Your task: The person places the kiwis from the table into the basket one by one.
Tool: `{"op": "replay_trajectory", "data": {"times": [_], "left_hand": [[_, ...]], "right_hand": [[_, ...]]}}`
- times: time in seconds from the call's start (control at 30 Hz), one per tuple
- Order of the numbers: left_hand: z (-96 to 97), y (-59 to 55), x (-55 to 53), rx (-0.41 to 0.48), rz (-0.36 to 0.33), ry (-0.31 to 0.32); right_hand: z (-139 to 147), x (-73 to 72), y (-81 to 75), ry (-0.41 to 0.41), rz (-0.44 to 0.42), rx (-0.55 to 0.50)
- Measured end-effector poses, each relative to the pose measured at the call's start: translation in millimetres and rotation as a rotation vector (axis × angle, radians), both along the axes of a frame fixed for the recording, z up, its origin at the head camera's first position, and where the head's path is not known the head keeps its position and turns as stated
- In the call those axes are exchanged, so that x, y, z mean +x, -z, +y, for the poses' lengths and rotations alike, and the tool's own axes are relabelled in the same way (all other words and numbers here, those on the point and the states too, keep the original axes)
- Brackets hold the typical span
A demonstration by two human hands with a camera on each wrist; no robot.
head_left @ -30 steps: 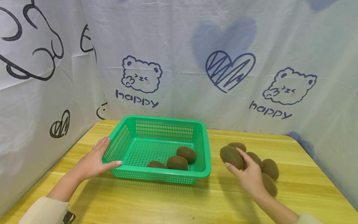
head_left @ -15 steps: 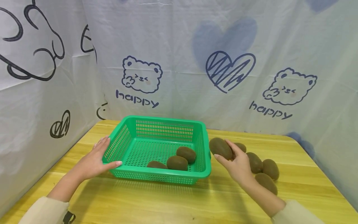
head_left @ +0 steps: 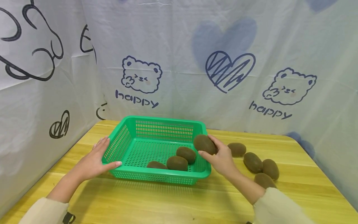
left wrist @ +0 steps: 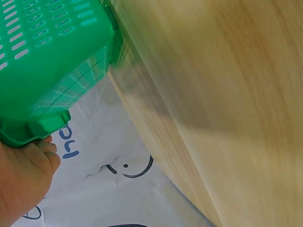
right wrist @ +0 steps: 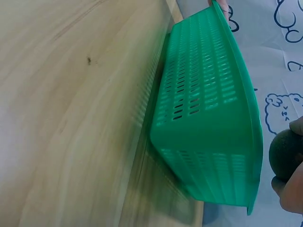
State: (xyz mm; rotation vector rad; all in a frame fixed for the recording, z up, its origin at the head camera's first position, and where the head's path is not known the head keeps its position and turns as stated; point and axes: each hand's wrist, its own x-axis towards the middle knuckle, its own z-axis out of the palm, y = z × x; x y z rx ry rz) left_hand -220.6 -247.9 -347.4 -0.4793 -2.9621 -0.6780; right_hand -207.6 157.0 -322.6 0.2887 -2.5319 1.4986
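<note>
In the head view my right hand (head_left: 222, 158) holds a brown kiwifruit (head_left: 205, 144) between thumb and fingers, over the right rim of a green plastic basket (head_left: 156, 173). The same kiwifruit (right wrist: 285, 153) shows above rim height in the right wrist view. My left hand (head_left: 90, 161) grips the basket's left front corner, thumb over the rim and fingers along the outer side. Inside the basket lie three kiwifruits, one (head_left: 177, 163) in the middle and one (head_left: 185, 154) behind it. The third (head_left: 156, 165) is partly hidden by the front wall.
Several more kiwifruits lie on the wooden table (head_left: 179, 202) to the right, among them one near the basket (head_left: 236, 149) and one farther right (head_left: 270, 169). My right forearm partly covers the nearest one (head_left: 264, 180). A printed white cloth (head_left: 181, 102) hangs behind the table.
My right hand has carried the kiwifruit leftward from beside the loose ones to over the basket's right rim. My left hand and the basket have stayed put.
</note>
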Motion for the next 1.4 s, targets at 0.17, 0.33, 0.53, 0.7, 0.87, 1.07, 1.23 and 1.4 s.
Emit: {"op": "replay_trajectory", "data": {"times": [0.17, 0.33, 0.53, 0.7, 0.87, 1.07, 1.23, 1.4], "left_hand": [[0.3, -0.5, -0.2, 0.000, 0.002, 0.003], [0.3, -0.5, 0.5, 0.005, 0.004, 0.006], [-0.1, 0.0, 0.1, 0.006, 0.002, 0.004], [0.4, -0.2, 0.2, 0.003, 0.004, 0.003], [0.2, -0.1, 0.2, 0.013, 0.001, 0.004], [0.2, -0.2, 0.5, 0.012, 0.001, 0.002], [0.2, -0.3, 0.9, 0.006, 0.004, -0.001], [0.5, -0.6, 0.6, 0.008, 0.004, 0.000]], "right_hand": [[-14.6, -6.9, -0.7, -0.035, 0.042, 0.021], [-30.4, -14.1, 0.4, -0.087, 0.067, -0.004], [-47.9, -20.3, 3.2, -0.100, 0.084, -0.005], [-60.1, -23.1, 5.0, -0.119, 0.104, 0.081], [-71.2, -28.7, 8.7, -0.182, 0.091, 0.172], [-81.8, -37.1, 10.6, -0.290, 0.055, 0.247], [-89.1, -43.5, 10.3, -0.326, 0.011, 0.336], [-93.2, -47.0, 11.4, -0.345, -0.028, 0.406]]}}
